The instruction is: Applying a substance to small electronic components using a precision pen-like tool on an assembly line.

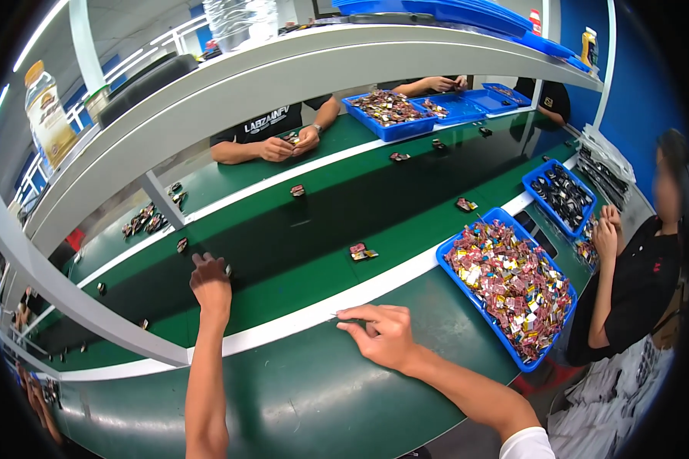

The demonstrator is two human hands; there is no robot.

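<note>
Left hand [210, 281]: fingers outstretched, small packet [228, 271] beside them over smooth green belt [283, 264], grip unclear | right hand [383, 334]: thumb, forefinger curved close, hold unclear | rectangular blue plastic tray [478, 324]: heaped glossy packets [509, 287]

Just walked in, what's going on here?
A person's left hand reaches over the green conveyor belt, at a small item; whether gripped is unclear. The right hand is over the green worktop, fingertips close together, any hold too small to tell. Small packets fill a blue tray at right. A co-worker across the belt holds small pieces.
</note>
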